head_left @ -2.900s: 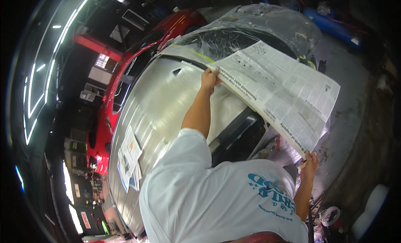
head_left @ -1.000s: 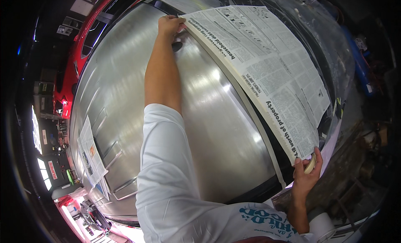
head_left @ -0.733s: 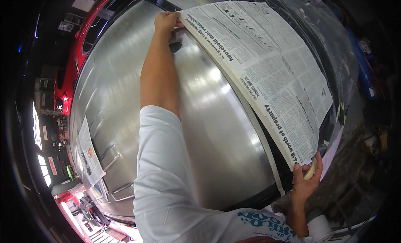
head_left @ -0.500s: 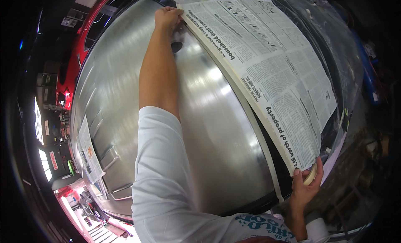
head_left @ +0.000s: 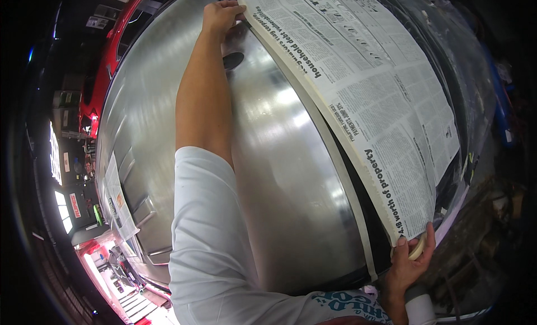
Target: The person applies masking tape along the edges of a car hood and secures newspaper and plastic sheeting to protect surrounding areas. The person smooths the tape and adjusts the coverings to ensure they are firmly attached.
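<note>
A large printed newspaper sheet (head_left: 386, 96), with masking tape along its near edge, stretches between my two hands over the dark glass at the right. At the top, my left hand (head_left: 222, 16) is closed, pinching the sheet's far corner with thumb and fingers. Low on the right, my right hand (head_left: 407, 263) grips the near corner, with a roll of masking tape (head_left: 418, 250) held in the same fingers. Beneath my left arm curves a bare metal car roof (head_left: 285, 219). A pale tape strip (head_left: 353, 205) follows its edge, and a dark gap separates that strip from the sheet's taped edge.
Another newspaper piece (head_left: 118, 199) lies on the roof's left side. Clear plastic sheeting (head_left: 478, 73) covers the far right. A red car (head_left: 106, 73) stands beyond the roof to the left. A dark oval (head_left: 234, 60) marks the metal near my left wrist.
The near end of the newspaper and my right hand appear slightly lower in view. My left hand appears a little higher and farther left. Both hands keep their hold.
</note>
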`<state>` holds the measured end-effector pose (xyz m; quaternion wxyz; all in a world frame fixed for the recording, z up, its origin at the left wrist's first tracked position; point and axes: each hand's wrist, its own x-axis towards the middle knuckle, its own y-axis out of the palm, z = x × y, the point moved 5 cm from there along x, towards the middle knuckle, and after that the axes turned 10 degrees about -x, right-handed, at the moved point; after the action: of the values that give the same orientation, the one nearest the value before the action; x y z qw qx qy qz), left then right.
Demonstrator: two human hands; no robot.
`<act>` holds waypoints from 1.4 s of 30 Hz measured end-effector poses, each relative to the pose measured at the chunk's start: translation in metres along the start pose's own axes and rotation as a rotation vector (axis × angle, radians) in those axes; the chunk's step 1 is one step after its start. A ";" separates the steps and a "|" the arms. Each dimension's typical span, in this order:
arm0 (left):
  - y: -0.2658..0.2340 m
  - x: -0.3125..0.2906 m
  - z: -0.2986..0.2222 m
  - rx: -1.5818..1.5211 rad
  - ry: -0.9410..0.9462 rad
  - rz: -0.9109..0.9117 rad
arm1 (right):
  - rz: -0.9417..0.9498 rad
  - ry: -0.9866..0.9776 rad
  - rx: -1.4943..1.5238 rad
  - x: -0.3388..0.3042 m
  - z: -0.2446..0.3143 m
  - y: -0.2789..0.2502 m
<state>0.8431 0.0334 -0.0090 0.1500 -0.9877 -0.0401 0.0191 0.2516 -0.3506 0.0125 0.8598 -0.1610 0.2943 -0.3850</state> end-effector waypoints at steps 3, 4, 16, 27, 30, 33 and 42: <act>0.004 -0.023 -0.024 0.016 -0.091 0.061 | -0.059 0.023 0.030 0.000 -0.003 -0.004; 0.003 -0.027 -0.030 0.016 -0.102 0.073 | -0.080 0.035 0.041 -0.001 -0.004 -0.006; -0.002 -0.029 -0.021 0.105 -0.112 0.137 | -0.065 0.022 -0.105 -0.012 -0.025 -0.034; 0.006 -0.032 -0.032 0.313 0.106 0.301 | -0.109 0.026 -0.111 -0.017 -0.032 -0.044; 0.004 -0.023 -0.026 0.384 0.168 0.320 | -0.120 0.027 -0.113 -0.017 -0.033 -0.045; 0.004 -0.021 -0.024 0.432 0.170 0.300 | -0.120 0.027 -0.094 -0.017 -0.037 -0.046; 0.005 -0.017 -0.017 0.591 0.218 0.299 | -0.120 0.056 -0.045 -0.017 -0.040 -0.044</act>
<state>0.8271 0.0217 0.0061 0.4283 -0.8928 0.1285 -0.0540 0.1924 -0.3680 0.0097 0.8228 -0.1865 0.3167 -0.4335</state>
